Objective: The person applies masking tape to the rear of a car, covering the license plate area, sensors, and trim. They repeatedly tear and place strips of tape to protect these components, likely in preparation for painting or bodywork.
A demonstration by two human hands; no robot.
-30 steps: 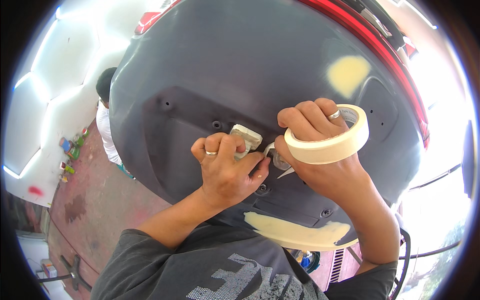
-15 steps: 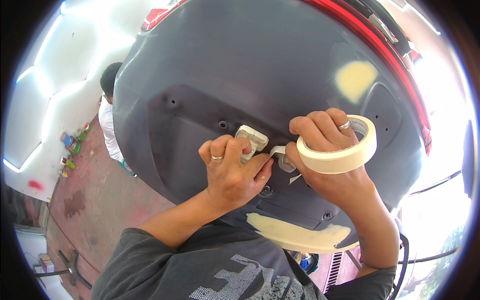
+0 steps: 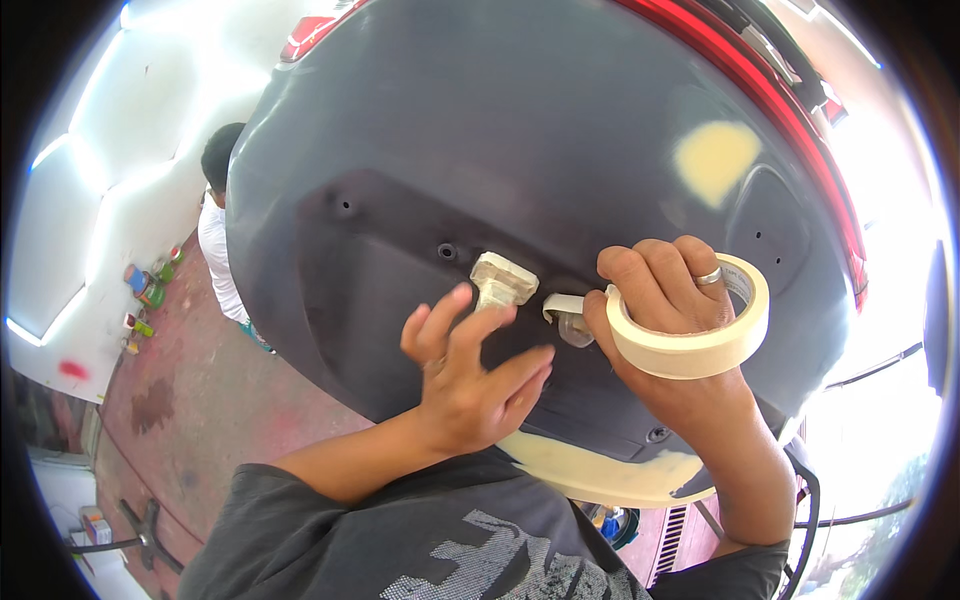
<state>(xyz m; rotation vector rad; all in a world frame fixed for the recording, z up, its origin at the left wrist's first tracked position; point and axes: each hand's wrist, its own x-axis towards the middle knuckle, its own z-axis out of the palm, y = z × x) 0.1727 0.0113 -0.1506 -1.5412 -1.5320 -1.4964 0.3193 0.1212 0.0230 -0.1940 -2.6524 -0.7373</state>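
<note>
A dark grey car tailgate fills the middle of the view. My left hand is open, fingers apart and holding nothing, just below a masking-tape-covered fitting on the panel. My right hand is closed on a roll of masking tape, with the ring of tape around its fingers. From its thumb side a loose strip of tape reaches left and curls at the end. Partly under that strip sits a small clear fitting; the thumb hides some of it.
Cream filler patches mark the panel's right and lower edge. A red tail light curves along the upper right. Beyond the left edge, a person in white is at the car's far side. Several cans line the wall.
My left hand has let go of the tape strip, opened and moved down slightly. My right hand has shifted right and down with the roll; the strip's end now hangs free.
</note>
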